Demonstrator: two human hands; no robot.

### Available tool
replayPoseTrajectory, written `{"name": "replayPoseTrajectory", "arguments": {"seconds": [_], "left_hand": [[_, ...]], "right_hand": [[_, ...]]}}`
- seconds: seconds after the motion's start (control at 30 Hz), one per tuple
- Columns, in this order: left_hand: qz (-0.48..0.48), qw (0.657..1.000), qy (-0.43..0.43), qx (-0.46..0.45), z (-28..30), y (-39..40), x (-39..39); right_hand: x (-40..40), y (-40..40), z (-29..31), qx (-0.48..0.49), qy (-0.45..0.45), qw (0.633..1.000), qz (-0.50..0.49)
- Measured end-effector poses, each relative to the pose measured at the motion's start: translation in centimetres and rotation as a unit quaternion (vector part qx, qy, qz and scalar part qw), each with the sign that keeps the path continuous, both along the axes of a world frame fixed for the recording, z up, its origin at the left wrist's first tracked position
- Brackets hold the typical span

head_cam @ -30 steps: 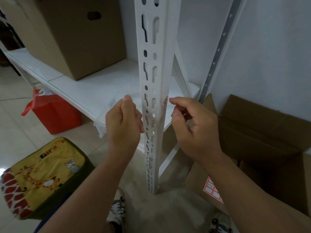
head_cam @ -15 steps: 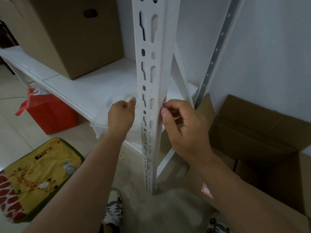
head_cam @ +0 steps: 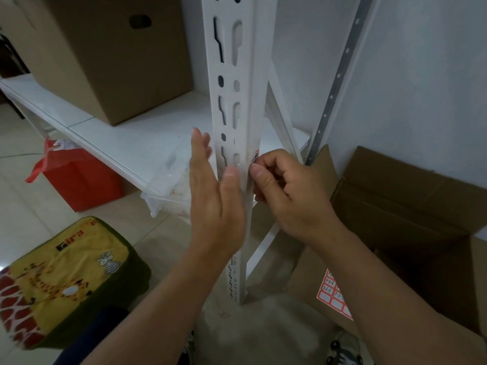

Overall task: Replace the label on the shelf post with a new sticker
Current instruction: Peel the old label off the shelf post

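A small white label (head_cam: 255, 157) with red edging sits on the right-hand face of the white slotted shelf post (head_cam: 238, 106), level with the shelf (head_cam: 126, 138), most of it covered by fingers. The left hand (head_cam: 213, 204) is spread flat, fingers straight and grasping nothing, its thumb lying on the post's front; the right hand (head_cam: 287, 191) is curled, thumb and forefinger pinching at the label's edge. A red-bordered sticker sheet (head_cam: 332, 293) on the cardboard box (head_cam: 411, 204) is partly hidden by the right forearm, its writing unreadable.
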State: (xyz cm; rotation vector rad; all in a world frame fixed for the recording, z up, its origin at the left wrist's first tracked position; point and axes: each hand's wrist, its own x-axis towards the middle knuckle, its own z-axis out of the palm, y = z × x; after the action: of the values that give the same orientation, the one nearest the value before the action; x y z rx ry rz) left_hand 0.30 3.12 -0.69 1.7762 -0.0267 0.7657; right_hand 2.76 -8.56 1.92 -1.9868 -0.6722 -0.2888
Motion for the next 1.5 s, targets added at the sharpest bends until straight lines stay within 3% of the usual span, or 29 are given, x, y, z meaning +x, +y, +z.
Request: {"name": "replayPoseTrajectory", "arguments": {"seconds": [0.1,0.23,0.4,0.63,0.97,1.2,1.5], "left_hand": [[0.064,0.986,-0.004,0.156,-0.8,-0.6,-0.3],[0.067,0.973,0.011,0.222,-1.7,-1.3,-0.2],[0.072,0.971,-0.001,0.229,-2.4,-1.8,0.4],[0.041,0.978,-0.015,0.205,-2.6,-2.0,0.5],[0.037,0.978,-0.002,0.207,-2.7,-1.8,0.5],[0.045,0.975,-0.011,0.216,-2.8,-1.7,0.4],[0.041,0.981,-0.005,0.187,-2.6,-1.9,0.5]], "right_hand": [[0.1,0.0,0.3,0.032,0.04,0.998,0.021],[0.3,0.0,0.7,0.09,0.103,0.989,0.058],[0.3,0.1,1.1,0.158,0.14,0.974,0.084],[0.4,0.1,0.8,0.159,0.134,0.975,0.078],[-0.1,1.7,0.7,0.222,0.123,0.967,0.005],[0.1,1.1,0.4,0.255,0.175,0.949,0.065],[0.1,2.0,0.6,0.262,0.176,0.949,-0.003]]}}
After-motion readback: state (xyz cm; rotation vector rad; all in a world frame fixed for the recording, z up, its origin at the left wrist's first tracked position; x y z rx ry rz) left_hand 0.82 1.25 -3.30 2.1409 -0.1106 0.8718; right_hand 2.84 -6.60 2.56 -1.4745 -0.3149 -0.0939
